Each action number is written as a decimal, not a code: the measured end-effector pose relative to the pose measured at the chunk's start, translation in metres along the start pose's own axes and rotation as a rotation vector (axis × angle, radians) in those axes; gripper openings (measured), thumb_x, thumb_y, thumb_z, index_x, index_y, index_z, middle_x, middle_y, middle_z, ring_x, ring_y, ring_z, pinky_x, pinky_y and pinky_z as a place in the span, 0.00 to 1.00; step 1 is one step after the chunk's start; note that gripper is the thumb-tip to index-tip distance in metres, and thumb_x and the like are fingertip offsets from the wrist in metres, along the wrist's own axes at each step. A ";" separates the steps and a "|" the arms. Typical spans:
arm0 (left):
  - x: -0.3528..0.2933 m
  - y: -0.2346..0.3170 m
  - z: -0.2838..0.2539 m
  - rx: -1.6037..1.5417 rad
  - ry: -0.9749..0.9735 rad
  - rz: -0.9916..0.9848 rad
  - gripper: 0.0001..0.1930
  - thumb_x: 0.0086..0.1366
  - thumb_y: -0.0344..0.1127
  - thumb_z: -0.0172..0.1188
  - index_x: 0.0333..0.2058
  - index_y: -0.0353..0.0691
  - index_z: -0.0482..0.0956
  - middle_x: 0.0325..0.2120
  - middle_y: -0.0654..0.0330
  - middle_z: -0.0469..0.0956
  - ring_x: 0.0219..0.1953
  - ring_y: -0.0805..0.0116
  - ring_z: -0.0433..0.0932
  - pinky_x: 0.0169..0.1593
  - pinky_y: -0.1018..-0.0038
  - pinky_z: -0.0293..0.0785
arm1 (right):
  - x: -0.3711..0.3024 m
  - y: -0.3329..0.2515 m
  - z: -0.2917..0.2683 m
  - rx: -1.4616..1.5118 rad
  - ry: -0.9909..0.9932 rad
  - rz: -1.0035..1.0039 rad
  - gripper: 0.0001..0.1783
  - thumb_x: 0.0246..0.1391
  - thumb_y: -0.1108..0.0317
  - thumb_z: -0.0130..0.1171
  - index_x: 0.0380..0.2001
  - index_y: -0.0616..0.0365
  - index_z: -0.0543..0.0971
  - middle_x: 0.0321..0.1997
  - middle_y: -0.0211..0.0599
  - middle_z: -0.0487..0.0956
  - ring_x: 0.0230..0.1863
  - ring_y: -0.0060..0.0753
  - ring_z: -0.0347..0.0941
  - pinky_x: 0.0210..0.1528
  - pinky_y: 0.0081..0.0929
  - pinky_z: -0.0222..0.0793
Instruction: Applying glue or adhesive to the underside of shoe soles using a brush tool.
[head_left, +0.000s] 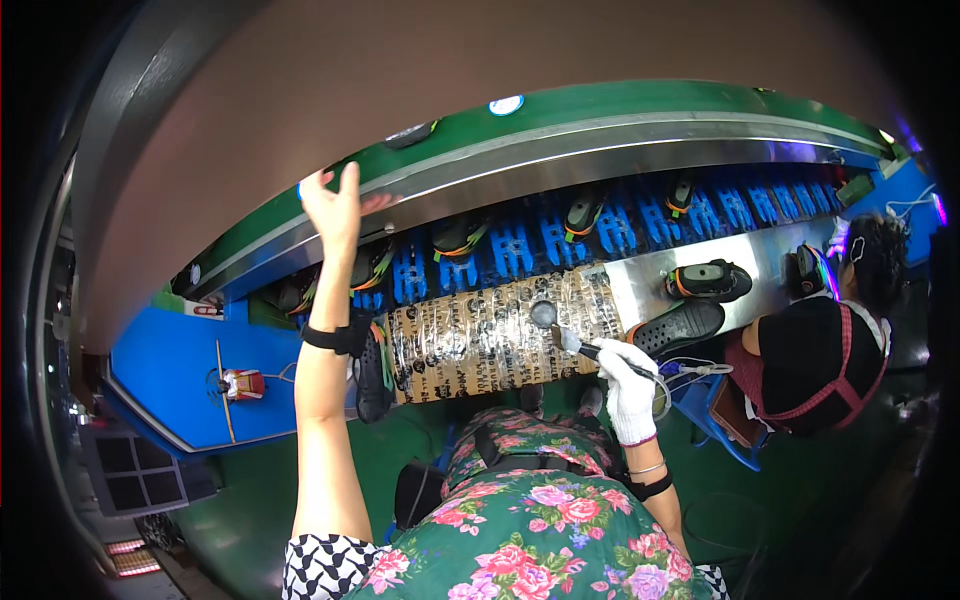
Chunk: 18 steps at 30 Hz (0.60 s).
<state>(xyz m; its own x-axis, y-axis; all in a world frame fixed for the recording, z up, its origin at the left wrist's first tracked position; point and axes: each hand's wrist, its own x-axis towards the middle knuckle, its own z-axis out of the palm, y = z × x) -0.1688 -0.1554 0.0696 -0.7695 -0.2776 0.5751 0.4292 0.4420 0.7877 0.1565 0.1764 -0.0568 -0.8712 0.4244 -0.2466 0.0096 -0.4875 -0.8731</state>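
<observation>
My left hand [335, 208], bare, reaches far forward over the edge of the green belt [455, 134]. Its fingers are spread and hold nothing. In a white glove, my right hand [630, 390] grips a dark-handled brush [572, 341], its pale tip pointing left over the taped cardboard work surface [455, 335]. Near that tip lies a small round grey disc or dish [543, 314]. A dark shoe [374, 375] with orange and green trim is beside my left forearm, partly behind it.
Blue racks [512, 251] carry several dark shoes, such as one shoe [583, 216], beyond the cardboard. At right, one shoe [710, 281] and an upturned sole [678, 327] lie by a metal plate [640, 283]. A co-worker [815, 365] sits further right. A red-and-white container [243, 385] stands left.
</observation>
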 end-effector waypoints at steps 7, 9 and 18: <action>0.017 0.080 0.105 0.257 -0.266 0.374 0.33 0.55 0.40 0.72 0.58 0.37 0.73 0.49 0.49 0.80 0.55 0.53 0.73 0.59 0.62 0.69 | -0.003 -0.004 -0.014 0.022 0.042 -0.029 0.12 0.52 0.79 0.63 0.41 0.67 0.84 0.37 0.38 0.85 0.28 0.19 0.75 0.31 0.15 0.70; 0.026 0.100 0.131 0.358 -0.367 0.339 0.40 0.52 0.50 0.74 0.57 0.30 0.71 0.50 0.42 0.78 0.58 0.45 0.70 0.62 0.55 0.66 | -0.002 -0.005 -0.021 0.044 0.057 -0.046 0.12 0.53 0.79 0.63 0.41 0.67 0.84 0.37 0.38 0.86 0.28 0.19 0.75 0.32 0.15 0.70; 0.055 0.133 0.178 0.749 -0.613 0.190 0.63 0.43 0.65 0.76 0.67 0.34 0.53 0.53 0.37 0.77 0.66 0.39 0.65 0.70 0.52 0.53 | -0.003 -0.017 -0.048 0.090 0.115 -0.065 0.12 0.52 0.79 0.65 0.41 0.67 0.85 0.37 0.37 0.86 0.31 0.21 0.77 0.33 0.17 0.70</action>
<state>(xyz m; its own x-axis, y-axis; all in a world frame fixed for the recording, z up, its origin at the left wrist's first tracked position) -0.2384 0.0398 0.1668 -0.9215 0.2508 0.2965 0.3235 0.9182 0.2287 0.1823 0.2200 -0.0618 -0.8065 0.5394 -0.2419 -0.0935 -0.5205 -0.8487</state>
